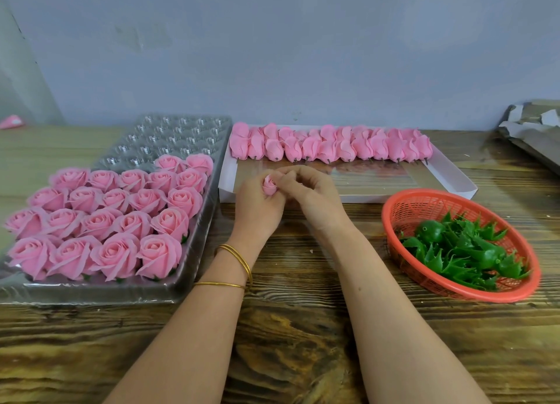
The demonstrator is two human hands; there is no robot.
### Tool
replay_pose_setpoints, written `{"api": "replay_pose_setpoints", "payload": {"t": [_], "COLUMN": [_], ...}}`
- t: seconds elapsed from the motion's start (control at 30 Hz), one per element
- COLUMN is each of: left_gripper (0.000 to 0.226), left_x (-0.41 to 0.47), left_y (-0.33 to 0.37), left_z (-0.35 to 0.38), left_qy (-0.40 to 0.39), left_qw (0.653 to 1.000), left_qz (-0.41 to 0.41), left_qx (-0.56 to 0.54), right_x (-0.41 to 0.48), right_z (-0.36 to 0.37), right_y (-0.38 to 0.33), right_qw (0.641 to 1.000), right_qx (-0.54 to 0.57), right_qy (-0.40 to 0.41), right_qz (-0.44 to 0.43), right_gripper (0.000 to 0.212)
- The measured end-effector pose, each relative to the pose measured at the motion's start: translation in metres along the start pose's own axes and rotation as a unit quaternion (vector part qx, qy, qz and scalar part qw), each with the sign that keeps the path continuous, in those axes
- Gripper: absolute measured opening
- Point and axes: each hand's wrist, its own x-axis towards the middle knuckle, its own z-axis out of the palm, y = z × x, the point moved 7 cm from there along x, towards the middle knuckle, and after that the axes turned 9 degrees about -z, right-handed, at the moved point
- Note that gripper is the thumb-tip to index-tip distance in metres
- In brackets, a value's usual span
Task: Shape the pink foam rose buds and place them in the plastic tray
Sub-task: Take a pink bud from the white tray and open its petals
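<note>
A small pink foam rose bud (269, 187) sits between both hands above the table's middle. My left hand (257, 205) cups it from below with curled fingers. My right hand (306, 188) pinches its top petals from the right. On the left stands the clear plastic tray (194, 246), its near rows filled with several opened pink roses (121, 216), its far cells bare. A white cardboard tray (448, 173) behind the hands holds a row of several closed pink buds (327, 144).
A red plastic basket (403, 203) with several green calyx pieces (466, 249) stands at the right. Torn cardboard (533, 131) lies at the far right. A grey wall closes off the back of the wooden table (303, 328). A pink scrap (12, 121) lies far left.
</note>
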Motion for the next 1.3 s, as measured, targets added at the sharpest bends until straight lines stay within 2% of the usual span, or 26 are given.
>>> {"api": "replay_pose_setpoints", "payload": {"t": [0.17,0.27,0.43,0.63,0.77,0.87,1.0,1.1,1.23,1.3], "left_gripper": [0.027,0.028,0.017,0.030,0.022,0.026,0.029,0.042,0.040,0.040], "left_x": [0.001,0.002,0.001,-0.001,-0.002,-0.001,0.001,0.001,0.001,-0.001], "left_y": [-0.004,-0.006,-0.010,-0.011,-0.010,-0.014,-0.016,-0.015,-0.013,-0.013], "left_z": [-0.004,-0.008,0.001,0.011,0.012,0.013,0.011,0.010,0.007,0.008], "left_qy": [0.020,0.036,0.005,-0.041,-0.057,-0.069,-0.072,-0.071,-0.058,-0.054], "left_qw": [0.997,0.988,0.954,0.940,0.937,0.939,0.942,0.949,0.939,0.934], "left_qz": [-0.033,-0.062,-0.130,-0.169,-0.177,-0.188,-0.194,-0.185,-0.193,-0.206], "left_qx": [-0.072,-0.138,-0.270,-0.292,-0.295,-0.280,-0.265,-0.247,-0.278,-0.286], "right_x": [0.001,0.003,0.001,0.000,0.000,-0.003,-0.008,-0.008,-0.008,-0.006], "right_z": [-0.001,-0.005,0.007,0.009,0.007,0.009,0.014,0.015,0.013,0.011], "right_y": [0.003,0.005,0.006,0.005,0.006,0.003,0.003,0.003,0.003,0.003], "right_qw": [0.998,1.000,0.997,0.996,0.996,0.995,0.991,0.989,0.991,0.992], "right_qx": [0.052,0.001,-0.058,-0.072,-0.062,-0.031,-0.004,0.000,-0.017,-0.035], "right_qy": [0.015,0.016,-0.049,-0.048,-0.065,-0.096,-0.136,-0.148,-0.135,-0.120], "right_qz": [0.020,0.017,-0.014,-0.028,-0.020,-0.009,0.010,0.014,0.013,0.012], "right_gripper": [0.009,0.015,0.033,0.031,0.026,0.025,0.030,0.029,0.025,0.031]}}
